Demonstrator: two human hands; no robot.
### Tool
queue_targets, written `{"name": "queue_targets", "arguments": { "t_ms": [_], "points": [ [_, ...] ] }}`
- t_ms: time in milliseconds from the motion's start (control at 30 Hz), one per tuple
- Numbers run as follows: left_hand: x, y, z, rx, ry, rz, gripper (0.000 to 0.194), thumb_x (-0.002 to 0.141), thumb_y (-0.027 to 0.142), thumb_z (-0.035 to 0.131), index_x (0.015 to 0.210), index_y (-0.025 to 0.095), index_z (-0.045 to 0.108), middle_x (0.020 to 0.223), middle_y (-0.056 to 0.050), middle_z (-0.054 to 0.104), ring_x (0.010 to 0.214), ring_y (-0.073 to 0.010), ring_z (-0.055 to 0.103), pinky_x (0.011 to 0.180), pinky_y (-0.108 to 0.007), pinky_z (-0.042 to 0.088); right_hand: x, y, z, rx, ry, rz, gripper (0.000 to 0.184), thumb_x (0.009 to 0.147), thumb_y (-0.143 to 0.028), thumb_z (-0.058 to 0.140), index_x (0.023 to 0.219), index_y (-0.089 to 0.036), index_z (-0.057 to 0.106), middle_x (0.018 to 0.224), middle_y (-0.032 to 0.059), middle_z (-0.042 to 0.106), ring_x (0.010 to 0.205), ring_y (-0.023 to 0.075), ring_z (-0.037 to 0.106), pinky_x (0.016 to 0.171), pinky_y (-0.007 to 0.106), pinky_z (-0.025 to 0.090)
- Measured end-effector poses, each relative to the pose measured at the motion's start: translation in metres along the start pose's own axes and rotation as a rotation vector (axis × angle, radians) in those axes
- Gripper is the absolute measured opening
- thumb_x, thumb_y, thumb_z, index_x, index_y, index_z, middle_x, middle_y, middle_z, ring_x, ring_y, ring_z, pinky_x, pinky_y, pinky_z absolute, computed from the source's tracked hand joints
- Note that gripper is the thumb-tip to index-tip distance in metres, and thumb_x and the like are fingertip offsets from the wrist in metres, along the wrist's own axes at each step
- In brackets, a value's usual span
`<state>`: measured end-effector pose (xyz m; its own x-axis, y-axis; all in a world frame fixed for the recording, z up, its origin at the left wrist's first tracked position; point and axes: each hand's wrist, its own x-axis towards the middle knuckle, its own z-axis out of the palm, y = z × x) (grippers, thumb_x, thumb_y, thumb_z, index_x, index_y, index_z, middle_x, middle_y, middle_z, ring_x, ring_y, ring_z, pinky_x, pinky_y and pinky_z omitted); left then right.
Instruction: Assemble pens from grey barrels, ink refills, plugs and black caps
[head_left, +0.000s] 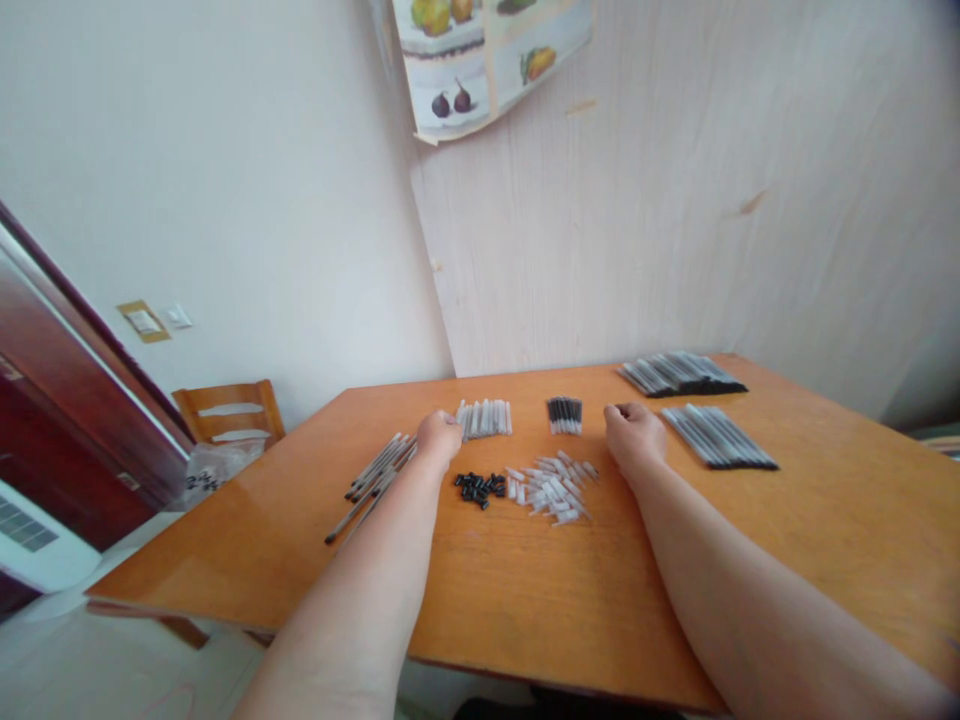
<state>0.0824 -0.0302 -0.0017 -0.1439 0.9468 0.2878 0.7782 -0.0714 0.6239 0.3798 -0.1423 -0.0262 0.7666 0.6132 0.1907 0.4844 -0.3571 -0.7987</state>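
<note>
My left hand [440, 437] is closed, back up, at the left end of a row of clear pen barrels [486, 418]; nothing sticks out of its fingers. Beside its wrist lie long grey sticks with dark ends, like pen refills [375, 472], partly hidden by my forearm. My right hand [636, 435] rests as a loose fist on the table, with nothing visible in it. Left of it stands a row of short dark pieces with pale tips [564, 415]. Between my arms are a pile of small black caps [480, 488] and a heap of translucent white tips [553, 487].
Two batches of assembled-looking pens with black ends, a nearer one [720, 437] and a farther one [681, 374], lie at the right of the wooden table [525, 600]. A wooden chair [231, 408] with a plastic bag [217, 468] stands to the left. A wall is behind.
</note>
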Motion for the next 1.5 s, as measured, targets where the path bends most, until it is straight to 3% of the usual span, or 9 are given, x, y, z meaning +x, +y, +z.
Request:
{"name": "queue_targets", "arguments": {
  "t_ms": [267, 933, 1500],
  "points": [
    [0.014, 0.003, 0.011, 0.115, -0.047, 0.095, 0.006, 0.07, 0.017, 0.064, 0.075, 0.019, 0.067, 0.084, -0.011, 0.071, 0.087, -0.0253, 0.064, 0.072, -0.03, 0.042, -0.002, -0.004, -0.003, -0.015, -0.015, -0.005, 0.046, 0.083, -0.048, 0.045, 0.101, -0.019, 0.074, 0.094, 0.0143, 0.071, 0.088, 0.0269, 0.064, 0.07, 0.032, 0.043],
    [0.008, 0.011, 0.011, 0.031, -0.05, 0.067, 0.009, 0.071, 0.027, 0.069, 0.076, 0.02, 0.068, 0.082, -0.012, 0.07, 0.094, -0.0275, 0.064, 0.073, -0.03, 0.043, -0.006, -0.009, -0.008, -0.039, -0.037, -0.002, 0.045, 0.083, -0.047, 0.044, 0.102, -0.019, 0.074, 0.095, 0.014, 0.071, 0.091, 0.0271, 0.063, 0.071, 0.032, 0.044],
    [0.01, 0.01, 0.008, 0.077, -0.021, 0.11, 0.019, 0.083, 0.029, 0.054, 0.076, 0.018, 0.068, 0.084, -0.011, 0.071, 0.086, -0.0226, 0.063, 0.07, -0.028, 0.04, -0.002, -0.005, -0.005, -0.057, -0.038, -0.024, 0.045, 0.083, -0.047, 0.043, 0.1, -0.018, 0.074, 0.094, 0.0139, 0.071, 0.088, 0.0264, 0.063, 0.069, 0.031, 0.043]
  ]
}}
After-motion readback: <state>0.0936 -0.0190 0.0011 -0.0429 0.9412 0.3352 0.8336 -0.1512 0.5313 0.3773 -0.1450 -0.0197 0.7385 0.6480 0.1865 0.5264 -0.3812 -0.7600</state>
